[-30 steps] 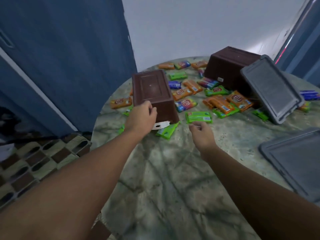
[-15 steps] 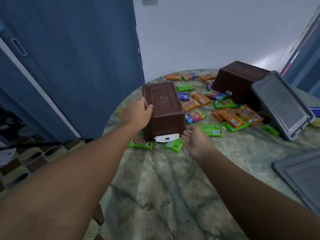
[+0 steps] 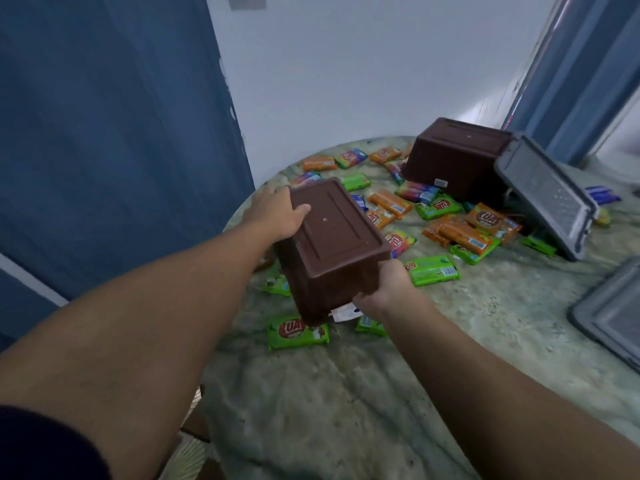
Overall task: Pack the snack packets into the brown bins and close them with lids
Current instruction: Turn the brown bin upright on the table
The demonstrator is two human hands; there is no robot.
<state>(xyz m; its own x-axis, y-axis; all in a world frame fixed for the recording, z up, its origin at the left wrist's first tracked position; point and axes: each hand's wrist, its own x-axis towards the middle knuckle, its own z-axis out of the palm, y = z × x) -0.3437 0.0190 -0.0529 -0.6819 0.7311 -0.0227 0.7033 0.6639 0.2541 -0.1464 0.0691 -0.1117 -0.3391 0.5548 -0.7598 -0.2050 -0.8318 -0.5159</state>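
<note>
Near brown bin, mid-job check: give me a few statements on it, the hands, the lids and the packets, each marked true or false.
1. The near brown bin is bottom-up, tilted, with both hands on it. True.
2. The left hand holds a green packet. False: its grip is on the bin's far left edge.
3. The right hand grips the bin's near right corner. True.
4. The far brown bin is closed with a lid. False: the grey lid leans against it.
5. Packets are packed inside. False: snack packets lie scattered on the table.

brown bin (image 3: 332,233) smooth matt plastic; packets (image 3: 433,270) glossy; table (image 3: 346,410) polished marble.
</note>
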